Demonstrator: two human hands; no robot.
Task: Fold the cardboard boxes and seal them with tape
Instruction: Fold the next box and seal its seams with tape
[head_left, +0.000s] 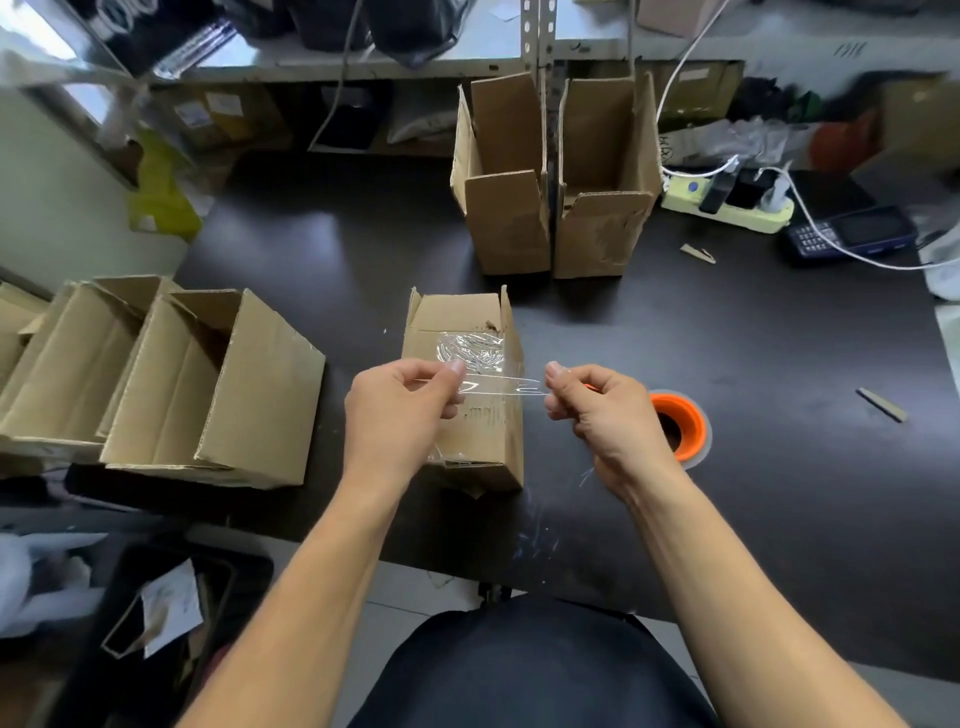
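A small cardboard box (465, 322) lies on the dark table (753, 467) in front of me, with clear tape on its upper face. Above it, a strip of clear tape (501, 387) is stretched between my hands. My left hand (400, 410) pinches the strip's left end and my right hand (605, 410) pinches its right end. An orange-cored tape roll (683, 426) rests on the table just right of my right hand.
Two open boxes (556, 208) stand upright at the back. Two more boxes (171, 379) lie on their sides at the left. A power strip (727, 200) with cables and a phone (852, 236) sit at the back right. Cardboard scraps (883, 405) lie at the right.
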